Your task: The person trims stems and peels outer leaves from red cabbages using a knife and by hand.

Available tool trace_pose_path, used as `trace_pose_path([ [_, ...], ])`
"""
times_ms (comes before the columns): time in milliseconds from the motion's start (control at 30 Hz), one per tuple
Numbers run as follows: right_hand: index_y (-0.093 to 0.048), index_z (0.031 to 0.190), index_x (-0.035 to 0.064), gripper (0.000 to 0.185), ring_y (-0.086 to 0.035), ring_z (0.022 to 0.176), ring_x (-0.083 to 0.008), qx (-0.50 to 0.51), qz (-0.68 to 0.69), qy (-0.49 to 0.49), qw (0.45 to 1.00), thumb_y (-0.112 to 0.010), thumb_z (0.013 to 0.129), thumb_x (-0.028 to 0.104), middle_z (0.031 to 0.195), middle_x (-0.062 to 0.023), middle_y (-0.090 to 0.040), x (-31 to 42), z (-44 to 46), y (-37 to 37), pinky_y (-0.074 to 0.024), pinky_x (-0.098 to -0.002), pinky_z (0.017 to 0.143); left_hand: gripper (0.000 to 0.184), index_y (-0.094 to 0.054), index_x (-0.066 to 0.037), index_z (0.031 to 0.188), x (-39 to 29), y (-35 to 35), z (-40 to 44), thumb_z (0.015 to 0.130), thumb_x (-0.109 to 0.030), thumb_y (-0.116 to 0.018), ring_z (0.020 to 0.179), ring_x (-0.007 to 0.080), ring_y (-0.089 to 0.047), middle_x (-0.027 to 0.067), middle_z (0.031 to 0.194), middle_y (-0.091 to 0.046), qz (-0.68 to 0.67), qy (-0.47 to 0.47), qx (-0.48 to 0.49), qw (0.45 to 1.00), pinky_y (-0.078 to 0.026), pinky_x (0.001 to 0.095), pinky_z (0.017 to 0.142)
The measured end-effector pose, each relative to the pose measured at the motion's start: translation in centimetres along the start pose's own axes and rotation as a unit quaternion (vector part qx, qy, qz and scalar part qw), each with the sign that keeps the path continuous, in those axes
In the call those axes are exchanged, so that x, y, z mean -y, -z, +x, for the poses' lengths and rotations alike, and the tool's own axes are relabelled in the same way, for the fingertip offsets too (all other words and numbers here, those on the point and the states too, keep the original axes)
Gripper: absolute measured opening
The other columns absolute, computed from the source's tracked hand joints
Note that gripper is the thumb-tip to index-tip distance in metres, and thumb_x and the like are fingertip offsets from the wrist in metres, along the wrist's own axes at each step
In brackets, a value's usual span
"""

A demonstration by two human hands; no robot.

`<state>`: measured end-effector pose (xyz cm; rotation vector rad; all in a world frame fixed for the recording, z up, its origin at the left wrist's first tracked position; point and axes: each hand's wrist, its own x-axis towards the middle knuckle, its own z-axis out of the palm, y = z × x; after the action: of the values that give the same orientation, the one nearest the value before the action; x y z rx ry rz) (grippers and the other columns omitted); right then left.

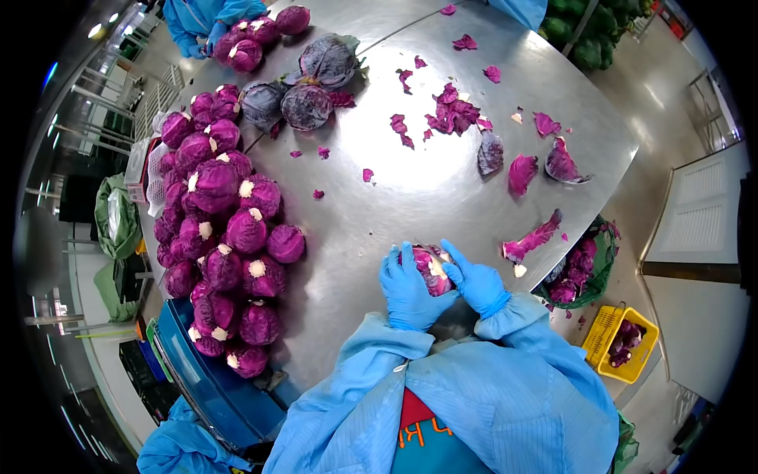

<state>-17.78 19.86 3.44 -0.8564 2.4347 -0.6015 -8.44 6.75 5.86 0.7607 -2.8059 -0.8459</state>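
Near the table's front edge, a red cabbage (430,267) with a pale cut patch sits between my two blue-gloved hands. My left hand (412,292) is closed around its left and lower side, with the fingers pointing up. From the right, my right hand (475,283) has its fingers bent against the cabbage. Whether a small tool is in the right hand is hidden. A torn strip of purple leaf (533,238) lies to the right of my hands, with other loose leaves (521,174) beyond it.
A pile of trimmed red cabbages (215,186) covers the left of the steel table (339,213). Several darker untrimmed cabbages (306,107) lie behind it. A leaf-filled green bag (588,265) and a yellow crate (646,354) stand to the right. Co-workers' blue sleeves (185,20) show at the edges.
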Motion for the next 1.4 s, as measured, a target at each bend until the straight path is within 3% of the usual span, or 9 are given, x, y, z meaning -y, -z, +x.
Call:
trace_pose_path([
  [233, -0.061, 0.120, 0.0238, 0.051, -0.065, 0.078, -0.0376, -0.024, 0.116, -0.015, 0.993, -0.040, 0.092, 0.061, 0.083, -0.0187, -0.067, -1.4, 3.1, 0.3, -0.0512, -0.0452, 0.069, 0.118, -0.028, 0.004, 0.140, -1.4, 0.2, 0.1, 0.052, -0.050, -0.086, 0.121, 0.0428, -0.037, 0.0280, 0.133, -0.037, 0.028, 0.031, -0.015, 0.999, -0.030, 0.0523, 0.102],
  [533, -0.067, 0.114, 0.0197, 0.034, -0.068, 0.075, -0.0276, -0.042, 0.196, 0.024, 0.979, -0.056, 0.092, 0.043, 0.089, -0.0134, -0.070, -1.7, 3.8, 0.1, -0.0527, -0.0361, 0.068, 0.120, -0.025, 0.001, 0.142, 0.3, 0.2, -1.2, 0.053, -0.052, -0.086, 0.127, 0.0449, -0.030, 0.0280, 0.137, -0.033, -0.040, -0.005, -0.033, 0.999, -0.025, 0.0556, 0.105],
  [800, -0.069, 0.089, 0.0019, 0.033, -0.056, 0.058, -0.0139, -0.091, 0.465, -0.223, 0.852, -0.060, 0.091, 0.034, 0.071, -0.0049, -0.064, -10.9, 6.4, -1.5, -0.0457, -0.0307, 0.053, 0.120, -0.027, -0.006, 0.141, 7.1, 0.0, -3.8, 0.050, -0.053, -0.089, 0.132, 0.0408, -0.029, 0.0221, 0.141, -0.030, -0.219, -0.134, -0.044, 0.966, -0.026, 0.0493, 0.111],
  [867, -0.066, 0.098, 0.0002, 0.037, -0.057, 0.060, -0.0160, -0.174, 0.416, -0.194, 0.871, -0.063, 0.089, 0.036, 0.071, -0.0057, -0.063, -15.0, 5.7, 0.0, -0.0466, -0.0324, 0.057, 0.124, -0.023, -0.007, 0.142, 8.6, -0.4, -5.7, 0.049, -0.052, -0.090, 0.135, 0.0375, -0.029, 0.0203, 0.143, -0.029, -0.294, -0.120, -0.072, 0.946, -0.024, 0.0467, 0.113],
  [933, -0.059, 0.117, 0.0033, 0.044, -0.057, 0.063, -0.0181, -0.277, 0.021, -0.142, 0.950, -0.066, 0.087, 0.034, 0.076, -0.0064, -0.063, -16.0, 3.4, 2.6, -0.0487, -0.0332, 0.062, 0.130, -0.016, -0.003, 0.144, 9.8, -1.9, -7.0, 0.048, -0.048, -0.092, 0.136, 0.0323, -0.030, 0.0186, 0.147, -0.025, -0.381, -0.048, -0.102, 0.918, -0.022, 0.0423, 0.115],
  [1133, -0.047, 0.138, 0.0124, 0.063, -0.063, 0.079, -0.0188, -0.222, 0.083, -0.026, 0.971, -0.071, 0.084, 0.032, 0.095, -0.0091, -0.066, -4.8, 1.1, 3.5, -0.0510, -0.0307, 0.073, 0.130, -0.019, -0.002, 0.143, 9.2, -0.5, -4.6, 0.047, -0.052, -0.091, 0.135, 0.0317, -0.031, 0.0175, 0.146, -0.027, -0.326, -0.068, -0.059, 0.941, -0.024, 0.0405, 0.114],
  [1200, -0.047, 0.140, 0.0198, 0.068, -0.058, 0.079, -0.0149, -0.043, 0.330, 0.008, 0.943, -0.075, 0.080, 0.032, 0.097, -0.0077, -0.061, -0.9, 1.7, 2.4, -0.0496, -0.0290, 0.073, 0.130, -0.021, -0.002, 0.143, 9.2, -0.4, -3.9, 0.046, -0.053, -0.091, 0.135, 0.0323, -0.031, 0.0178, 0.145, -0.028, -0.291, -0.095, -0.034, 0.951, -0.024, 0.0405, 0.114],
  [1333, -0.058, 0.127, 0.0176, 0.051, -0.060, 0.079, -0.0222, -0.007, 0.207, 0.215, 0.954, -0.072, 0.081, 0.036, 0.092, -0.0086, -0.058, 3.4, 3.2, 1.2, -0.0496, -0.0330, 0.071, 0.116, -0.027, -0.002, 0.138, 8.8, 0.3, -2.3, 0.052, -0.048, -0.090, 0.134, 0.0388, -0.029, 0.0223, 0.141, -0.030, -0.263, -0.199, -0.037, 0.943, -0.025, 0.0457, 0.113],
  [1400, -0.063, 0.117, 0.0162, 0.040, -0.060, 0.078, -0.0263, 0.000, 0.151, 0.256, 0.955, -0.069, 0.083, 0.037, 0.089, -0.0092, -0.058, 3.1, 4.2, 0.9, -0.0494, -0.0353, 0.069, 0.107, -0.032, -0.003, 0.135, 7.9, 0.8, -2.2, 0.055, -0.043, -0.089, 0.134, 0.0412, -0.029, 0.0232, 0.140, -0.031, -0.318, -0.094, -0.011, 0.943, -0.025, 0.0483, 0.112],
])
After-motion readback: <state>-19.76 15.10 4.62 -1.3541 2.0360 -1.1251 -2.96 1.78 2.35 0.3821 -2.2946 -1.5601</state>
